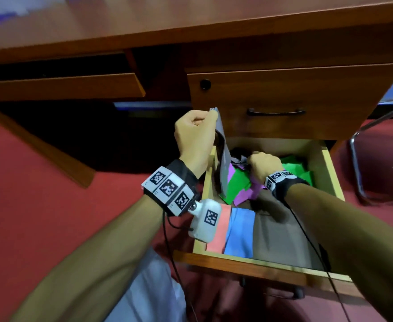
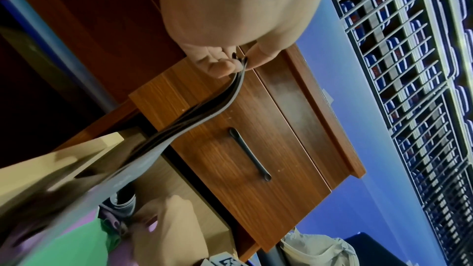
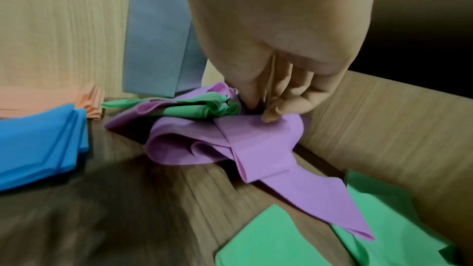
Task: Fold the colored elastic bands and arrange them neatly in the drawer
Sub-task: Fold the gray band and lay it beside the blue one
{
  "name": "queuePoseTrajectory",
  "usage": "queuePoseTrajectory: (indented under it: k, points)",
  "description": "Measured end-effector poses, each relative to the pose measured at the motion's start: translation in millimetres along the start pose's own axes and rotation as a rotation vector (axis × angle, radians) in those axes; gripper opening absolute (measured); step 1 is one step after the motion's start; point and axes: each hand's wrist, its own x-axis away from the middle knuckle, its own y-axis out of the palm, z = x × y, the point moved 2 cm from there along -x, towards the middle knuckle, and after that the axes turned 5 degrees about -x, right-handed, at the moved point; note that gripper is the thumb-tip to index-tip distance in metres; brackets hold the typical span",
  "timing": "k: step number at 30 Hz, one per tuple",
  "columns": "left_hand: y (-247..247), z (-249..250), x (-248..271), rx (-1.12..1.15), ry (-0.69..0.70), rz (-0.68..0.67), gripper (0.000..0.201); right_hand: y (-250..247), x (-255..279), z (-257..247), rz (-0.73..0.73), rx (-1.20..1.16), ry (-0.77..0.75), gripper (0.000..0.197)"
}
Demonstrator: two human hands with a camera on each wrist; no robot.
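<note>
The top end of a grey elastic band (image 1: 223,156) is pinched between the thumb and curled fingers of the left hand (image 1: 194,133), which is raised above the left wall of the open drawer (image 1: 330,173). From that hand the grey band hangs down in several layers into the drawer, toward the right hand (image 1: 264,165). The right hand is lowered inside the drawer, its fingers curled down into a crumpled heap where a purple band (image 3: 256,149) and a green band (image 3: 204,106) are tangled together; the fingertips (image 3: 274,114) are pressed onto the purple band, though whether anything is actually gripped cannot be told. More green band (image 3: 268,240) is spread flat on the drawer floor below that hand. Nearer the wrists, a folded pink band (image 1: 219,228) and a folded blue band (image 1: 240,231) are laid side by side, touching, at the drawer's front left. A closed drawer with a dark handle (image 1: 275,112) is seen above the hands.
</note>
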Motion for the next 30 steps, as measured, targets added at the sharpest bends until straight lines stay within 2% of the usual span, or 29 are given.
queuePoseTrajectory:
  k: [4, 9, 11, 15, 18, 21, 26, 30]
  points:
    - [8, 0, 8, -0.026, 0.011, -0.053, 0.016, -19, 4, 3, 0.139, -0.141, 0.044, 0.022]
    - [16, 7, 20, 0.025, 0.009, -0.068, 0.01, -63, 29, 3, 0.32, -0.442, 0.045, 0.02]
    - [18, 11, 23, 0.06, -0.002, -0.066, 0.009, -85, 42, 5, 0.381, -0.626, 0.099, 0.021]
    - [24, 17, 34, 0.08, -0.005, -0.082, 0.011, -132, 85, 15, 0.525, -1.138, 0.202, 0.022]
    - [29, 19, 42, 0.092, -0.04, -0.104, 0.009, -137, 116, 18, 0.527, -1.433, 0.198, 0.019]
    - [38, 22, 55, 0.096, -0.083, -0.176, 0.009, -132, 131, 20, 0.486, -1.469, 0.208, 0.023]
    - [48, 15, 73, 0.078, -0.137, -0.284, 0.014, -140, 149, 24, 0.508, -1.493, 0.219, 0.023]
    - [59, 8, 85, 0.049, -0.169, -0.375, 0.012, -134, 163, 25, 0.431, -1.483, 0.178, 0.015]
